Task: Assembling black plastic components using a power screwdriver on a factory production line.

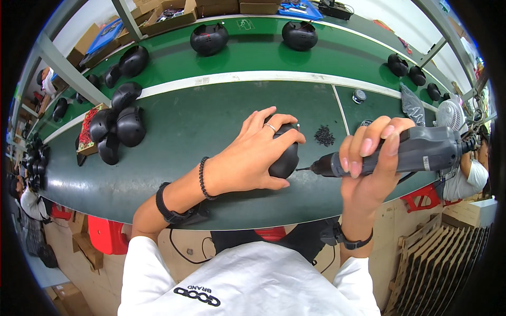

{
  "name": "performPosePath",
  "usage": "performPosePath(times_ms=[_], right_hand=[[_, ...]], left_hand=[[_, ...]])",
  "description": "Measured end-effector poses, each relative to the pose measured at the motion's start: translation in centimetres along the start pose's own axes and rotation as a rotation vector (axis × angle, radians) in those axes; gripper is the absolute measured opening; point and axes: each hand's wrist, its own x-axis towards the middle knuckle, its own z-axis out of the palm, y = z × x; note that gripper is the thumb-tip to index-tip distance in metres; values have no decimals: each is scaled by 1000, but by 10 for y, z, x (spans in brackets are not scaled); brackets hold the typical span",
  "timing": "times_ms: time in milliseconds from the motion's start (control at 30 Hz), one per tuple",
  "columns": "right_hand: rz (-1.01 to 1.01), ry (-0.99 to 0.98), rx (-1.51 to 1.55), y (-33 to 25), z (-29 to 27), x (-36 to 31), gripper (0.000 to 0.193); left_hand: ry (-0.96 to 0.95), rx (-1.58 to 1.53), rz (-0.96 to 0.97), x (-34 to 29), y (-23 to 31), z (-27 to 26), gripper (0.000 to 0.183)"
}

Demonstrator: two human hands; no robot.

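Note:
My left hand (245, 158) is wrapped over a rounded black plastic shell (285, 160) and holds it on the green worktable (211, 124). My right hand (366, 187) grips a dark grey electric screwdriver (429, 149), lying level with its bit pointing left. The thin tip of the bit is at the right side of the shell; I cannot tell whether it touches. A small heap of black screws (324, 136) lies just beyond the bit. Most of the shell is hidden under my left fingers.
Several black shells (130, 126) are stacked at the left beside a box of small red parts (90, 126). More shells (209, 39) sit on the green conveyor belt (253, 45) beyond. A small round container (359, 96), a plastic bag (416, 108) and a white fan (450, 115) stand at the right.

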Motion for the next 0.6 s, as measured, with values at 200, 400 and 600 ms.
performPosePath(times_ms=[200, 400, 600], right_hand=[[5, -33, 1, 4, 6, -5, 19], [-34, -45, -13, 8, 7, -8, 19], [-73, -44, 1, 11, 6, -11, 20]], left_hand=[[45, -14, 8, 0, -3, 3, 76], [48, -5, 21, 2, -2, 2, 75], [48, 3, 23, 1, -5, 3, 76]])
